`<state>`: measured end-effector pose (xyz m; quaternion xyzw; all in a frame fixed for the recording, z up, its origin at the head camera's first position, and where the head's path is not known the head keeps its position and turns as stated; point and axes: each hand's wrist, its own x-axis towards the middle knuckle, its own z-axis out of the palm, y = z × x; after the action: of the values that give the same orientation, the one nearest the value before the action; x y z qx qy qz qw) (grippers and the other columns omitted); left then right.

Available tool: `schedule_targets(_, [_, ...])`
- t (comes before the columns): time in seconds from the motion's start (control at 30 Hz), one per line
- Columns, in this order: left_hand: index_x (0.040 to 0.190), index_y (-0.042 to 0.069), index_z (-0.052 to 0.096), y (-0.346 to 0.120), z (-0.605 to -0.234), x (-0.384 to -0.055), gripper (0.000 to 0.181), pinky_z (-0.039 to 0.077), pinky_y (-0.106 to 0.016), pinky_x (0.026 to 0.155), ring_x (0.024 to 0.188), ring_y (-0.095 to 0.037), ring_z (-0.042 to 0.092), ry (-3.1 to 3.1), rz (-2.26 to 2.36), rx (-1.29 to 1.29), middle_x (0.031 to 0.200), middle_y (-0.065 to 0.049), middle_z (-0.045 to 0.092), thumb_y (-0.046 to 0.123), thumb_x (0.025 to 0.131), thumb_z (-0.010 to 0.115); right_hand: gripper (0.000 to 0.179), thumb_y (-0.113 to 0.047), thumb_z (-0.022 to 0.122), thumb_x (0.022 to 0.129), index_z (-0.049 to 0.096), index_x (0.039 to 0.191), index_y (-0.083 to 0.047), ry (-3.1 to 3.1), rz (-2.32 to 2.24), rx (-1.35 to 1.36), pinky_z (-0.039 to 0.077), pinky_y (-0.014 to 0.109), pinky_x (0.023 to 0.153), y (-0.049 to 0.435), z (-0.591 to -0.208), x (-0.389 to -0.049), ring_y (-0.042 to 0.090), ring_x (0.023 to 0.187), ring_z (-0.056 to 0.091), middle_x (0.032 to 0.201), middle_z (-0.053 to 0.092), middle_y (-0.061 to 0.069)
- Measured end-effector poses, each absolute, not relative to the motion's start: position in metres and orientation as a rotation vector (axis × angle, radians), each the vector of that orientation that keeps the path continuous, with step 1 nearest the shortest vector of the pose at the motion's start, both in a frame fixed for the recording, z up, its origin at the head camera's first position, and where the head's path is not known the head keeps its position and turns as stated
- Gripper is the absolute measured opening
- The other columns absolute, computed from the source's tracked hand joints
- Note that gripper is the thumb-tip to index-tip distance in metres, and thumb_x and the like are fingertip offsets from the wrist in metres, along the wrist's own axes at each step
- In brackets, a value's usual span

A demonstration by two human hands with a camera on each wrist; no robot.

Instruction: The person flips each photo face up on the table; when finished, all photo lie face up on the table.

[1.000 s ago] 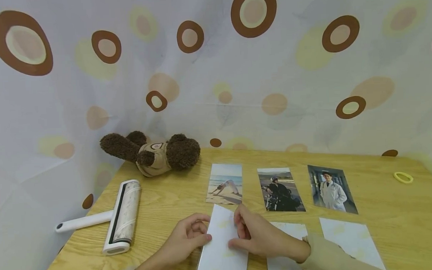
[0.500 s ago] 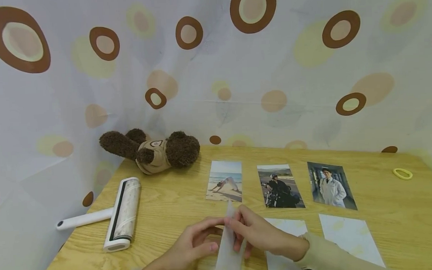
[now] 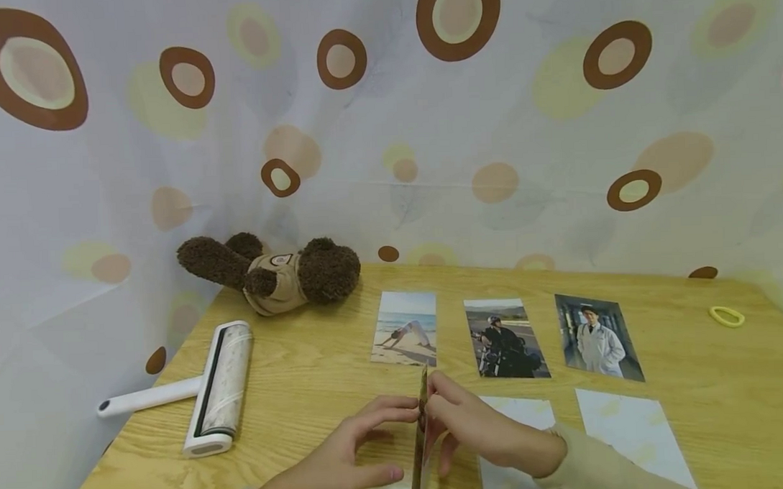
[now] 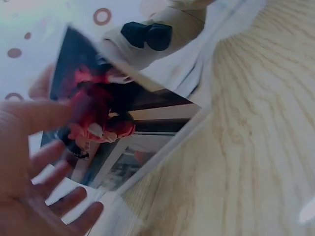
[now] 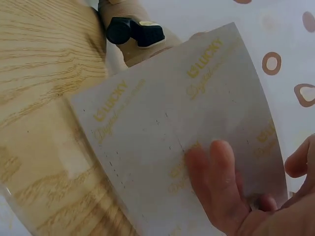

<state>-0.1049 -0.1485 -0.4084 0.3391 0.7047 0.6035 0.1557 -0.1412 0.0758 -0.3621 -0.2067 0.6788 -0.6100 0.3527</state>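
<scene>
A photo print (image 3: 420, 456) stands on edge between the two hands, seen almost edge-on in the head view. Its picture side, with a red-clad figure, faces the left hand in the left wrist view; its white back (image 5: 147, 113) bears yellow "LUCKY" lettering in the right wrist view. My right hand (image 3: 479, 432) pinches it near the upper edge, fingers against the back. My left hand (image 3: 343, 455) touches the picture side with fingertips, its fingers spread. Beyond lie three face-up photos: a beach yoga pose (image 3: 404, 329), a motorcycle rider (image 3: 507, 339) and a white-coated person (image 3: 598, 338).
Two face-down photos (image 3: 638, 434) lie at the right, one partly under the right forearm. A lint roller (image 3: 224, 387) lies at the left with a brown plush toy (image 3: 279, 284) behind it. A yellow ring (image 3: 727, 316) is far right. A spotted curtain (image 3: 426, 128) backs the table.
The photo, earlier tilted with its white back showing, has turned upright onto its edge and shifted slightly right. Both hands moved with it; the left fingers now touch its picture side.
</scene>
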Motion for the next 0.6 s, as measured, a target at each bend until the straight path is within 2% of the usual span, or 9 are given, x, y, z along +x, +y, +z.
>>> schedule_targets(0.13, [0.139,0.013,0.048,-0.152,-0.411,-0.106,0.046,0.041,-0.035,0.102,0.14,-0.023,0.031,2.066,1.728,0.946,0.151,-0.013,0.033,0.012,0.095,0.061,0.032,-0.011,0.03,0.099,0.03,0.127,0.005,1.749,-1.574,-0.535,0.053,0.028,0.051,0.08,-0.365,-0.143,0.02,0.076,0.064,0.105,0.06,0.018])
schedule_targets(0.2, [0.137,0.014,0.05,-0.153,-0.413,-0.106,0.045,0.037,-0.036,0.105,0.141,-0.026,0.027,2.115,1.693,0.926,0.151,-0.012,0.033,0.014,0.094,0.063,0.034,-0.009,0.03,0.099,0.029,0.13,0.006,1.751,-1.561,-0.525,0.053,0.027,0.051,0.083,-0.369,-0.145,0.018,0.07,0.065,0.104,0.059,0.018])
schedule_targets(0.27, [0.135,0.018,0.052,-0.155,-0.413,-0.107,0.046,0.033,-0.039,0.108,0.142,-0.032,0.024,2.191,1.595,0.892,0.152,-0.007,0.033,0.019,0.092,0.066,0.028,-0.008,0.033,0.098,0.034,0.123,0.004,1.799,-1.528,-0.523,0.051,0.026,0.05,0.086,-0.375,-0.148,0.015,0.061,0.062,0.095,0.059,0.015])
schedule_targets(0.4, [0.131,0.025,0.056,-0.158,-0.41,-0.108,0.046,0.031,-0.048,0.109,0.14,-0.031,0.027,2.396,1.286,0.894,0.153,0.002,0.033,0.027,0.087,0.072,0.006,-0.006,0.045,0.097,0.045,0.095,-0.001,2.028,-1.347,-0.627,0.044,0.025,0.046,0.09,-0.383,-0.156,0.011,0.047,0.052,0.068,0.057,0.006])
schedule_targets(0.5, [0.132,0.025,0.055,-0.161,-0.409,-0.109,0.048,0.033,-0.053,0.106,0.137,-0.025,0.033,2.513,1.006,0.974,0.154,0.003,0.032,0.031,0.087,0.071,0.014,-0.008,0.058,0.094,0.051,0.082,-0.005,2.22,-1.147,-0.776,0.038,0.022,0.045,0.093,-0.387,-0.16,0.007,0.045,0.048,0.058,0.056,0.0])
schedule_targets(0.6, [0.135,0.024,0.054,-0.163,-0.408,-0.11,0.051,0.033,-0.054,0.107,0.138,-0.022,0.034,2.57,0.8,1.045,0.155,0.003,0.032,0.033,0.087,0.07,0.021,-0.015,0.068,0.088,0.055,0.072,-0.009,2.388,-0.969,-0.886,0.036,0.019,0.046,0.093,-0.391,-0.162,0.003,0.045,0.044,0.055,0.053,-0.006])
